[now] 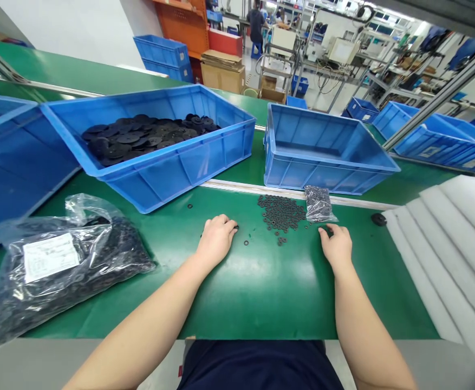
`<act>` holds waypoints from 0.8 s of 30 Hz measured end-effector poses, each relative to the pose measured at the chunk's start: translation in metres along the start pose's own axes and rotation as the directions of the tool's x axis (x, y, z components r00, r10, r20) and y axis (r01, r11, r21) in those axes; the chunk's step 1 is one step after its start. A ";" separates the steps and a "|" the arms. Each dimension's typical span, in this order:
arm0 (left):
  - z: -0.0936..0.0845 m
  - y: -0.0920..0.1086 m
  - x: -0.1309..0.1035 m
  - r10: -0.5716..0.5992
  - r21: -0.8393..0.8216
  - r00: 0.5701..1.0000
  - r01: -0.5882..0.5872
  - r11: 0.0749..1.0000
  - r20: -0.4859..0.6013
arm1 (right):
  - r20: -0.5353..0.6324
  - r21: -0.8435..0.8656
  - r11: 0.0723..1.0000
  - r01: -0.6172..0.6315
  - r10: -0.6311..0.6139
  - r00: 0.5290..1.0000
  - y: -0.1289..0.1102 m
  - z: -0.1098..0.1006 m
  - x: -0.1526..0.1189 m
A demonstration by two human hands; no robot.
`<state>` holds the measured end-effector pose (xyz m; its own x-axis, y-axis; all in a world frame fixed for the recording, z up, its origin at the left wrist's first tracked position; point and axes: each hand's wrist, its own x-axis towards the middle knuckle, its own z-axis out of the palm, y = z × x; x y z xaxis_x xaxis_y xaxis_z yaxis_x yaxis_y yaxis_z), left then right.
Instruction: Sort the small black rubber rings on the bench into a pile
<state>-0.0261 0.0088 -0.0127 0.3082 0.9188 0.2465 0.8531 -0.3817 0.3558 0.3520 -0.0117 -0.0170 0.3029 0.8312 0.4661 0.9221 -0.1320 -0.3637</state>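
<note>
My left hand (pixel 216 236) rests on the green tabletop with its fingers curled together. A bit of something dark shows at its fingertips, too covered to name. One small black ring (pixel 246 243) lies just to its right, and another black ring (pixel 189 206) is up and to its left. Between my hands spreads a loose pile of small black rings (pixel 281 212). My right hand (pixel 338 245) is on the table right of the pile, fingers bent inward; what they hold is hidden. Just above it lies a small clear bag (pixel 318 203) of dark parts.
A blue bin (pixel 180 176) of black discs (pixel 140 135) stands behind my left hand. Another blue bin (pixel 330 176) is at the back right. A large clear bag (pixel 111 265) of black parts lies left. White foam sheets (pixel 444 260) and a black round part (pixel 378 219) are right.
</note>
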 end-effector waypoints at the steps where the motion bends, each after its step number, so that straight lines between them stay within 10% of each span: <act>1: 0.001 0.003 -0.001 0.014 0.004 1.000 -0.014 1.000 0.009 | 0.012 0.023 1.000 -0.003 0.002 1.000 0.004 0.001 0.002; 16: 0.014 0.055 -0.013 0.363 -0.129 0.923 -0.348 0.929 0.125 | 0.198 0.154 0.971 0.185 -0.214 0.957 -0.031 0.001 -0.012; 24: -0.016 0.021 -0.006 0.158 -0.119 0.987 -0.153 0.981 0.031 | 0.112 0.308 0.860 0.406 -0.456 0.883 -0.080 -0.014 -0.033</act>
<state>-0.0170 -0.0060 0.0078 0.4517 0.8498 0.2718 0.7397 -0.5270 0.4185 0.2718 -0.0365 0.0079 -0.1805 0.8545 0.4870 0.8421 0.3901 -0.3724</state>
